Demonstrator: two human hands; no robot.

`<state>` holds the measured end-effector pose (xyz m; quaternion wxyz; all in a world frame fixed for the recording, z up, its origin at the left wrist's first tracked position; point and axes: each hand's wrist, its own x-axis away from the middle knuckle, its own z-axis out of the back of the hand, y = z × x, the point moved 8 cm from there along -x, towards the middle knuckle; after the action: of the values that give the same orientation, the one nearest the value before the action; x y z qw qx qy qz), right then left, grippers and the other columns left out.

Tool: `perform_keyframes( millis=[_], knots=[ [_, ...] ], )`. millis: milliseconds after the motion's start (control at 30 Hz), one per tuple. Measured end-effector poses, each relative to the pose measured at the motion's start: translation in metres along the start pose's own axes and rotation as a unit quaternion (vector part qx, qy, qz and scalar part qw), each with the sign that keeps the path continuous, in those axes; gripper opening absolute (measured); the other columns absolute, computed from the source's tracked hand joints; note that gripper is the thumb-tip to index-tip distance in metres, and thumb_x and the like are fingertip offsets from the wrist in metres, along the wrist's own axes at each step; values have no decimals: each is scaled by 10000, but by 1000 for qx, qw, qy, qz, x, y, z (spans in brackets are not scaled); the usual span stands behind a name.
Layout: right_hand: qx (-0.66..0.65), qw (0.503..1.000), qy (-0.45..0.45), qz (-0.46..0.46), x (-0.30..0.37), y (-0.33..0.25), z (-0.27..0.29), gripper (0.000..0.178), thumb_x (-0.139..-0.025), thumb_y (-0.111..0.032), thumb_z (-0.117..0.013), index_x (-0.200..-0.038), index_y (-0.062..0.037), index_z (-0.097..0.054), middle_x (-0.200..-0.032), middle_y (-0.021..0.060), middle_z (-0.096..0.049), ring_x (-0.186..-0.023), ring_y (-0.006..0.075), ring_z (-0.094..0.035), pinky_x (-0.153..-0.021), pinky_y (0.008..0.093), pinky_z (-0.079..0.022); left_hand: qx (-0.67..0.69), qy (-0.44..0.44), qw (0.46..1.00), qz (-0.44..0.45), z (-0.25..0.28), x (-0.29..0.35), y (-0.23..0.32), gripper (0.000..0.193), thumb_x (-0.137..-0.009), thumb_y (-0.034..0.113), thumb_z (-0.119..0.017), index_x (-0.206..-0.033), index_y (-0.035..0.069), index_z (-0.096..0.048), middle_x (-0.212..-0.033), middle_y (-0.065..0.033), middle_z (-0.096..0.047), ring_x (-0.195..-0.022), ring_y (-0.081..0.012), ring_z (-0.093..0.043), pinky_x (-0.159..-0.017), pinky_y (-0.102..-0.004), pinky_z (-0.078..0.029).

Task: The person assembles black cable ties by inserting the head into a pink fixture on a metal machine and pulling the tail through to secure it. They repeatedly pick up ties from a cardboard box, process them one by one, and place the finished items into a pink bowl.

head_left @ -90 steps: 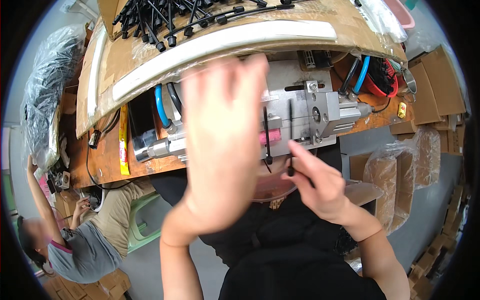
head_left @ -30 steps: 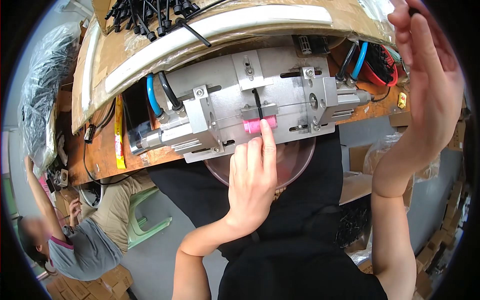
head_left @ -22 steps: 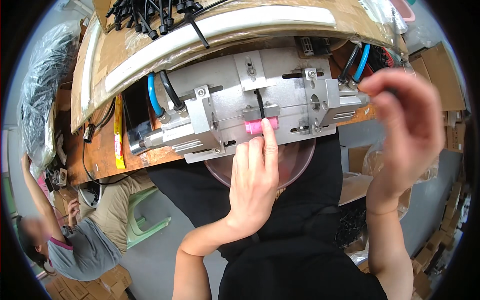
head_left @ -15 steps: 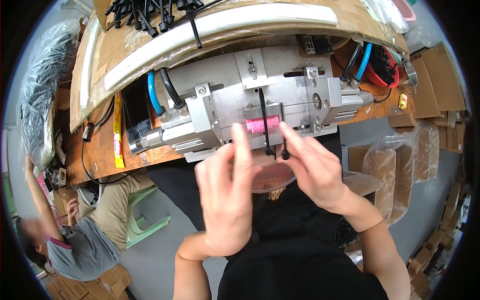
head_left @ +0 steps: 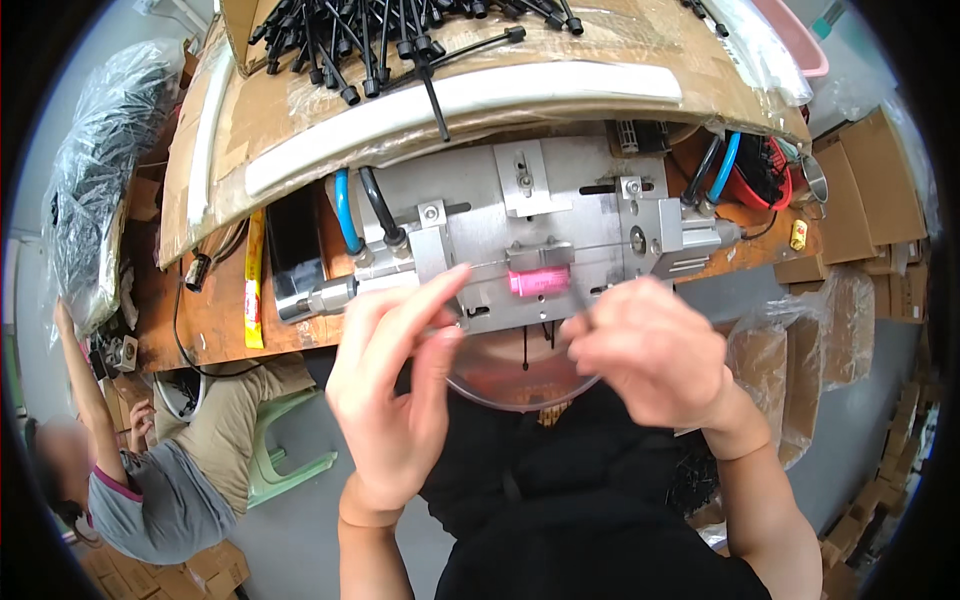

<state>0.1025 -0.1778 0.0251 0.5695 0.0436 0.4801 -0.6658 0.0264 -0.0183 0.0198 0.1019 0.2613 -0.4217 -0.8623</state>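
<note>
My left hand (head_left: 395, 385) is held at the left front of a metal fixture (head_left: 610, 215), fingers apart, with nothing visible in it. My right hand (head_left: 650, 350) is closed, its fingertips pinching a thin black rod (head_left: 582, 298), blurred and mostly hidden by the fingers. Between the hands, a pink block (head_left: 538, 283) sits against a small grey metal piece at the middle of the fixture. Just below the plate's front edge is a clear bowl (head_left: 480, 392), with thin dark rod ends hanging over it.
A pile of black capped rods (head_left: 370, 50) lies on a cardboard-covered shelf (head_left: 300, 95) behind the fixture. Blue and black hoses (head_left: 350, 215) rise at its left. A red basket (head_left: 745, 190) stands right. At left, another person (head_left: 165, 490) sits near a green stool (head_left: 275, 470).
The two rods lying across the pink block are off it. My left hand has moved left and down; my right hand has moved slightly right and closed. The view has shifted.
</note>
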Motion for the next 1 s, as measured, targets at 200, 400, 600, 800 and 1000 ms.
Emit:
perform_keyframes(
  millis=[200, 400, 600, 800, 1000],
  knots=[
    [-146, 989, 7, 23, -24, 2, -17, 225, -754, 88, -657, -935, -11, -567, -840, 85, -573, -730, 252, -554, -627, 332, -471, 379, -85, 921, 32, -23, -15, 2, 110, -956, 50, -542, -1000, -17, -617, -1064, -87, -570, -914, -132, -535, -839, -265, -423],
    [175, 977, 63, 103, -63, 4, 8, 312, -657, 90, -693, -952, -1, -652, -737, 76, -610, -672, 240, -580, -593, 335, -479, 279, 107, 954, -38, 30, -24, -9, 114, -1007, 81, -476, -975, -8, -540, -985, -130, -629, -942, -176, -600, -836, -286, -468],
    [254, 941, 44, 217, -133, 33, -14, 51, -741, -114, -601, -739, -63, -597, -800, 54, -529, -823, 225, -563, -708, 352, -485, 255, 130, 958, -7, 36, -39, -20, 158, -1025, 97, -443, -1050, -28, -538, -959, -92, -606, -903, -162, -619, -771, -298, -536],
    [-48, 973, 227, 14, -121, 68, 67, 71, -836, -54, -699, -899, -29, -719, -832, 53, -688, -733, 104, -618, -636, 248, -473, 106, 110, 988, -28, 26, -44, -15, 169, -939, -48, -525, -1089, -31, -600, -999, -85, -630, -866, -136, -595, -766, -270, -516],
    [355, 906, 103, -209, -133, 142, 148, 220, -826, -166, -718, -974, -6, -688, -743, 102, -637, -676, 153, -605, -643, 311, -473, -52, 132, 982, -125, 3, -88, 21, 137, -870, -54, -608, -993, 7, -608, -851, -96, -620, -751, -188, -622, -692, -294, -506]
  ],
)
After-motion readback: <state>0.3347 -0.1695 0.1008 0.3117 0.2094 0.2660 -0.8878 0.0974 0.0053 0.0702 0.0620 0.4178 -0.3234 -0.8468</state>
